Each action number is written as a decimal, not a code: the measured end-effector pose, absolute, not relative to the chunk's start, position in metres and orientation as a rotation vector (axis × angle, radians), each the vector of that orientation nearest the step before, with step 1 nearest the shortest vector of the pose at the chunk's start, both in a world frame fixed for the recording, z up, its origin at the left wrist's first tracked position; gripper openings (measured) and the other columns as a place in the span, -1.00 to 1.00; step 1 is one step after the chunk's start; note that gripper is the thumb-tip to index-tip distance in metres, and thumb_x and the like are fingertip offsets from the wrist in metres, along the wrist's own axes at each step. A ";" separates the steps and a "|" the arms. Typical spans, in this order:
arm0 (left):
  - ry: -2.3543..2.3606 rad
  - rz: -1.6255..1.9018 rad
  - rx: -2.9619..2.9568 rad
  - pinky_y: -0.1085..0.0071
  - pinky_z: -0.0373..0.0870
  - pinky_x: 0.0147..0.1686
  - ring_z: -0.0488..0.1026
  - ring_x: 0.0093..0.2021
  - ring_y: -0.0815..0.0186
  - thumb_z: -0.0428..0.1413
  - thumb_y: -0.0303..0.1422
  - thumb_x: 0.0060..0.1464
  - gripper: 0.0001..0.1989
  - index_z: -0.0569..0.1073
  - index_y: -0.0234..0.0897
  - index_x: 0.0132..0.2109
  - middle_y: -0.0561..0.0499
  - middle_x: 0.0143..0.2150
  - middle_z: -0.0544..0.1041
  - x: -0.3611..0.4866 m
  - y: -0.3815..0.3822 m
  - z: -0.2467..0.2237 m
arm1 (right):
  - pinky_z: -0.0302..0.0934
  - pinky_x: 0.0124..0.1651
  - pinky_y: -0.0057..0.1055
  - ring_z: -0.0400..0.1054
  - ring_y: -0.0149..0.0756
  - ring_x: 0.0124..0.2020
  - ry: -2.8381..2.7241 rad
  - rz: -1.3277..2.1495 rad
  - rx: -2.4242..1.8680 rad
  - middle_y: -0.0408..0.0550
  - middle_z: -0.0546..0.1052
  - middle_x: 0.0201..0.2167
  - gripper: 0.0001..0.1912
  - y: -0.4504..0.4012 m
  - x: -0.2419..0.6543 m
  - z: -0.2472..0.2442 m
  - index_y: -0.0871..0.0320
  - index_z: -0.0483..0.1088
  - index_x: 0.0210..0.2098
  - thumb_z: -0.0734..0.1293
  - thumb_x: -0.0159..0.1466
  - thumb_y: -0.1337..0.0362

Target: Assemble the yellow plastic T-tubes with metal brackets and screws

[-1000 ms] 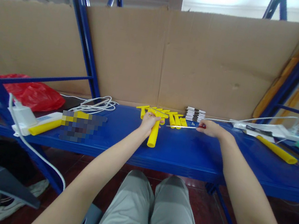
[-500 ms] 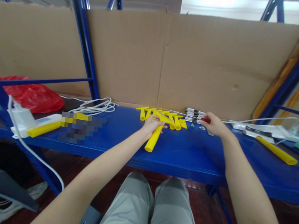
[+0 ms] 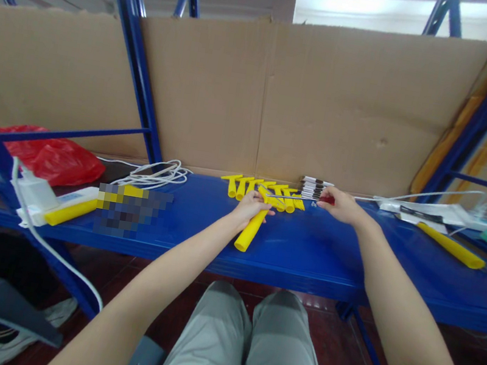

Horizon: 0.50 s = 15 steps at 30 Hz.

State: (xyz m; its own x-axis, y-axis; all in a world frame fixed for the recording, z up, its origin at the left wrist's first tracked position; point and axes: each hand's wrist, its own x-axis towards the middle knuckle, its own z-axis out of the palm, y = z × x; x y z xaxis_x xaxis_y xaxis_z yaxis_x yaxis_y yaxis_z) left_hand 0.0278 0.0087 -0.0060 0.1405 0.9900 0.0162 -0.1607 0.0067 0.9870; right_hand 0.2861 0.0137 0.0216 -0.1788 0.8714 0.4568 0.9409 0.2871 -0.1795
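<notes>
My left hand (image 3: 247, 207) is closed around a yellow plastic tube-like handle (image 3: 249, 233), whose open round end points toward me. A crosswise part lies at the far end of this piece, partly hidden by the fingers. In my right hand (image 3: 339, 205) is a screwdriver (image 3: 299, 199), gripped by its dark red handle. Its thin metal shaft runs left and reaches the far end of the yellow handle; exact contact is too small to make out. Behind the hands, several yellow T-shaped pieces (image 3: 232, 187) lie in a row on the blue shelf (image 3: 306, 254).
A stack of white-and-dark sticks (image 3: 311, 185) rests by the cardboard wall (image 3: 353, 101). To the right lies a yellow tube (image 3: 450, 246); to the left are a power strip (image 3: 36, 208), a coiled white cable (image 3: 157, 174) and a red bag (image 3: 58, 156). Blue posts flank the shelf.
My right hand has moved slightly left and down, bringing the screwdriver's shaft lower, across the far end of the yellow handle. My left hand still grips the handle, almost unmoved.
</notes>
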 end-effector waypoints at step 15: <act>0.981 1.180 1.179 0.58 0.33 -0.64 0.51 -0.55 0.37 0.11 -0.68 -0.02 -0.61 0.12 -0.20 -0.19 0.12 -0.39 0.43 0.028 0.007 -0.005 | 0.17 -0.15 -0.25 0.42 -0.10 -0.21 -2.016 -0.197 -1.761 0.02 0.55 -0.30 -0.85 0.014 0.284 0.023 0.09 0.33 -0.28 0.27 0.19 0.18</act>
